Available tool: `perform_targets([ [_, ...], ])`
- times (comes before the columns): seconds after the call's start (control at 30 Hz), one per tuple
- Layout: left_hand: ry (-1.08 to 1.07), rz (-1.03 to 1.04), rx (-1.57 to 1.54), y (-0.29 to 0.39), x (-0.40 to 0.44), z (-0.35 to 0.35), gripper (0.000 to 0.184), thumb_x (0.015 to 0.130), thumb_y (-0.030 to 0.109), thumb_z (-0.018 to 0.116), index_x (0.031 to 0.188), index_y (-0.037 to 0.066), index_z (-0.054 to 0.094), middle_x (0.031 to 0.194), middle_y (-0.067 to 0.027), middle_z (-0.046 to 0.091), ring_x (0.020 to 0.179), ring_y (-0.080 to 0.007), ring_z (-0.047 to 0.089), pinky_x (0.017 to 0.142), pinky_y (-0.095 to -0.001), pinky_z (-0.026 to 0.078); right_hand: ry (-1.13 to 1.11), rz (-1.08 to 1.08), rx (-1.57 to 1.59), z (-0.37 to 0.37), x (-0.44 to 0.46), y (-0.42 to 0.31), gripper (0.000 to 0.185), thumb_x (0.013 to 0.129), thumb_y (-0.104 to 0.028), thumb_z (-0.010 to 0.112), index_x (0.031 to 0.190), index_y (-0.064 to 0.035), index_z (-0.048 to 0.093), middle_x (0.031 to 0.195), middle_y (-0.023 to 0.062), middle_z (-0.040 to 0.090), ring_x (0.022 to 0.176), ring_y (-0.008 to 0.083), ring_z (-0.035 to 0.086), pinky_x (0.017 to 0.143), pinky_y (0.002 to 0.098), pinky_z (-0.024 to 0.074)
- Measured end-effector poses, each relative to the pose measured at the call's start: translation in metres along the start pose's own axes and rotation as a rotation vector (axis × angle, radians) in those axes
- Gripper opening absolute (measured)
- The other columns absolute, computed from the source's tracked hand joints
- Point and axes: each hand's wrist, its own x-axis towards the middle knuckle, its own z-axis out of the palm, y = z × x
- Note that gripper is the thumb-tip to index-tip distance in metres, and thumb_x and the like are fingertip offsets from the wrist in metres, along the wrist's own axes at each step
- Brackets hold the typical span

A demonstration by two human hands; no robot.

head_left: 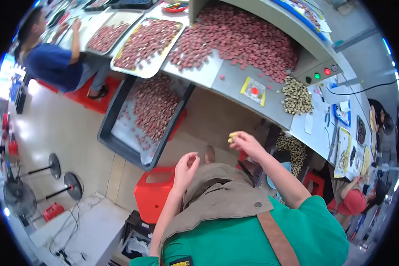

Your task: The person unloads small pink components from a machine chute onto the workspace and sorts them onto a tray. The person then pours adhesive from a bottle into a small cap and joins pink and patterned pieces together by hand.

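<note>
My left hand (pixel 186 171) hangs in front of the brown apron (pixel 228 193), fingers loosely bent and thumb a little apart, with nothing visible in it. To its right, my right hand (pixel 247 145) is held out over the floor, below the table edge. Yellow covers that look like finger cots sit on its fingertips, which are loosely spread; no held object shows. Left of my hands stands a dark grey tub (pixel 103 133) with many small reddish round pieces on a white liner. Beyond my hands, the table (pixel 228 73) bears a large heap of reddish pieces (pixel 248 35) and a pile of pale-and-dark pieces (pixel 297 96).
A red stool (pixel 153 197) stands beside my left arm. A white tray (pixel 146 71) of pieces lies on the table near a seated co-worker in blue (pixel 53 62). A machine with lit buttons (pixel 317 76) spans the heap. Another person in a red cap (pixel 352 202) is at right.
</note>
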Motion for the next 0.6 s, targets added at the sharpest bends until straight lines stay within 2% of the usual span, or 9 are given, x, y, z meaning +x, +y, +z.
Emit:
perform_targets([
  [0.07,-0.044,0.049,0.020,0.027,0.014,-0.010,0.025,0.095,0.013,0.067,0.116,0.000,0.064,0.099,-0.0058,0.064,0.085,-0.0108,0.064,0.078,-0.0282,0.054,0.202,-0.157,0.080,0.005,-0.019,-0.004,0.033,0.101,-0.025,0.057,0.128,-0.0061,0.058,0.113,0.0024,0.066,0.099,0.0105,0.064,0.082,0.0250,0.0475],
  [0.1,-0.110,0.164,-0.089,0.053,0.121,0.050,0.024,0.094,0.011,0.067,0.115,0.000,0.063,0.098,-0.0067,0.064,0.084,-0.0126,0.064,0.077,-0.0290,0.054,0.378,-0.280,-0.113,-0.081,0.016,-0.053,0.033,0.099,-0.024,0.059,0.126,-0.0046,0.059,0.114,0.0051,0.066,0.099,0.0128,0.064,0.084,0.0270,0.0481],
  [0.17,-0.132,0.349,0.071,0.096,0.162,0.041,0.025,0.092,0.010,0.067,0.115,0.001,0.063,0.097,-0.0099,0.064,0.084,-0.0176,0.065,0.077,-0.0307,0.053,0.532,-0.401,-0.278,-0.076,0.024,-0.059,0.032,0.096,-0.020,0.062,0.121,-0.0015,0.060,0.114,0.0104,0.065,0.100,0.0172,0.065,0.089,0.0309,0.0491],
  [0.2,-0.143,0.409,0.138,0.116,0.185,0.036,0.026,0.091,0.009,0.068,0.115,0.002,0.063,0.096,-0.0111,0.064,0.084,-0.0209,0.065,0.077,-0.0321,0.053,0.612,-0.435,-0.450,-0.068,0.026,-0.079,0.034,0.091,-0.015,0.066,0.121,-0.0003,0.061,0.115,0.0160,0.064,0.106,0.0274,0.064,0.095,0.0344,0.0481],
  [0.23,-0.156,0.482,0.187,0.133,0.213,0.039,0.026,0.090,0.009,0.068,0.115,0.003,0.064,0.096,-0.0123,0.064,0.085,-0.0243,0.065,0.078,-0.0334,0.053,0.675,-0.656,-0.638,-0.077,0.037,-0.090,0.039,0.086,-0.016,0.069,0.123,-0.0043,0.061,0.119,0.0154,0.063,0.115,0.0323,0.059,0.098,0.0393,0.0457],
  [0.37,-0.086,0.795,0.335,0.187,0.327,0.069,0.031,0.088,0.010,0.069,0.118,0.005,0.063,0.097,-0.0129,0.065,0.090,-0.0266,0.065,0.084,-0.0378,0.052,0.878,-0.671,-0.917,-0.101,0.093,-0.150,0.050,0.081,-0.020,0.074,0.128,-0.0145,0.060,0.140,0.0111,0.050,0.131,0.0317,0.046,0.106,0.0481,0.0361],
  [0.4,-0.074,0.860,0.415,0.201,0.351,0.078,0.036,0.085,0.012,0.070,0.119,0.009,0.062,0.104,-0.0100,0.065,0.099,-0.0311,0.062,0.083,-0.0428,0.050,0.928,-0.659,-0.950,-0.104,0.107,-0.163,0.052,0.080,-0.022,0.075,0.129,-0.0169,0.060,0.145,0.0103,0.046,0.134,0.0313,0.043,0.107,0.0496,0.0342],
  [0.5,0.053,0.989,0.544,0.215,0.432,0.122,0.044,0.085,0.015,0.069,0.127,0.011,0.059,0.124,-0.0135,0.058,0.119,-0.0353,0.053,0.096,-0.0466,0.045,1.005,-0.677,-1.103,-0.127,0.160,-0.202,0.058,0.079,-0.023,0.076,0.134,-0.0223,0.059,0.153,0.0104,0.038,0.138,0.0320,0.039,0.108,0.0508,0.0311],
  [0.6,0.143,1.105,0.725,0.226,0.486,0.150,0.058,0.086,0.025,0.070,0.139,0.014,0.051,0.140,-0.0218,0.045,0.134,-0.0417,0.039,0.108,-0.0540,0.034,1.000,-0.685,-1.187,-0.165,0.218,-0.216,0.064,0.074,-0.024,0.077,0.136,-0.0251,0.058,0.154,0.0133,0.037,0.140,0.0314,0.037,0.108,0.0527,0.0283],
])
